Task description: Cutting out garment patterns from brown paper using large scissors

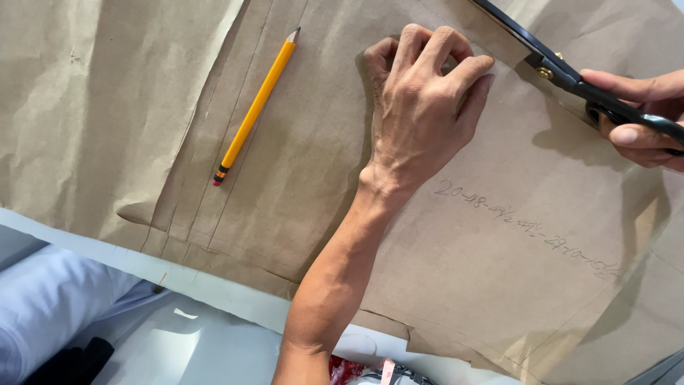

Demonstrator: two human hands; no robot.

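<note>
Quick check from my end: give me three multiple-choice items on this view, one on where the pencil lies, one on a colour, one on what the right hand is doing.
1. Where does the pencil lie?
A. on the brown paper, on the far side of the left hand from the scissors
B. under the scissors
C. in the left hand

2. What colour are the scissors?
A. red
B. black
C. white

3. What is the right hand doing?
A. resting flat and empty
B. holding the pencil
C. gripping the scissors' handles

Answers:
1 A, the pencil lies loose on the paper, clear of both hands.
2 B, blades and handles are black, with a brass-coloured pivot screw.
3 C, its fingers pass through the handle loops while the left hand presses the paper.
</note>
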